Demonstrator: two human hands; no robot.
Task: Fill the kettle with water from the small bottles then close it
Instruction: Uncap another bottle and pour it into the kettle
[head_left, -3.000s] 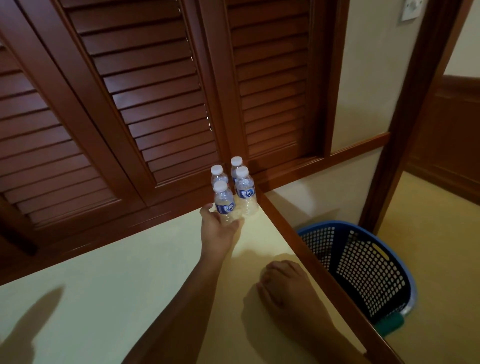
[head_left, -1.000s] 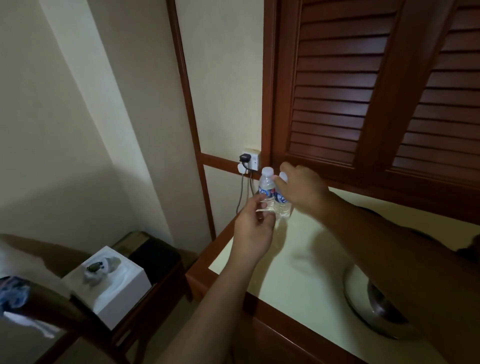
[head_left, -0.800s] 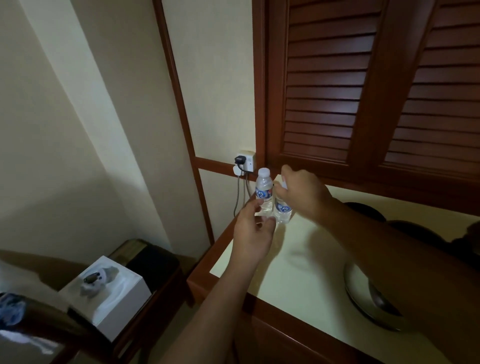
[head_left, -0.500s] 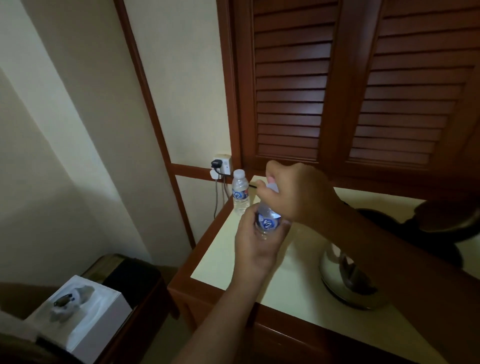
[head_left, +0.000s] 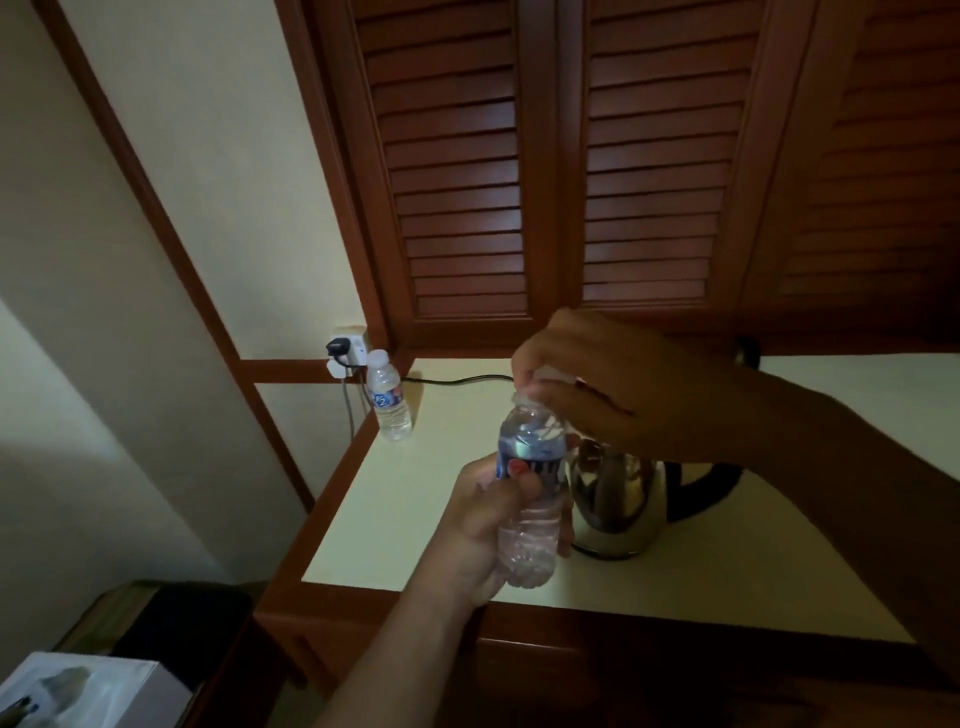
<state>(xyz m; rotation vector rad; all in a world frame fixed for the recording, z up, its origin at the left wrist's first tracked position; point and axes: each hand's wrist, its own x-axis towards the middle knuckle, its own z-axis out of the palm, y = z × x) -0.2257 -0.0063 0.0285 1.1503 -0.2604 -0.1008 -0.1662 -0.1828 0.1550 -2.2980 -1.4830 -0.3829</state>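
Note:
My left hand (head_left: 480, 530) grips a small clear water bottle (head_left: 531, 499) with a blue label, held upright above the table's front. My right hand (head_left: 608, 387) is closed over the bottle's white cap (head_left: 545, 375) from above. Right behind the bottle stands a shiny steel kettle (head_left: 615, 506) with a black handle (head_left: 701, 483); my right hand and arm hide its top, so I cannot tell how the lid stands. A second small bottle (head_left: 387, 397), capped, stands upright at the table's far left corner.
The cream table (head_left: 415, 509) has a brown wooden rim. A black cord (head_left: 457, 380) runs along its back edge to a wall socket (head_left: 347, 349). Louvred wooden doors rise behind. A white tissue box (head_left: 78, 691) sits on a low stand at the lower left.
I carried two bottles from the right corner to the kettle side. One was set down at the far left corner. The other has been drawn nearer, with my right hand on its cap.

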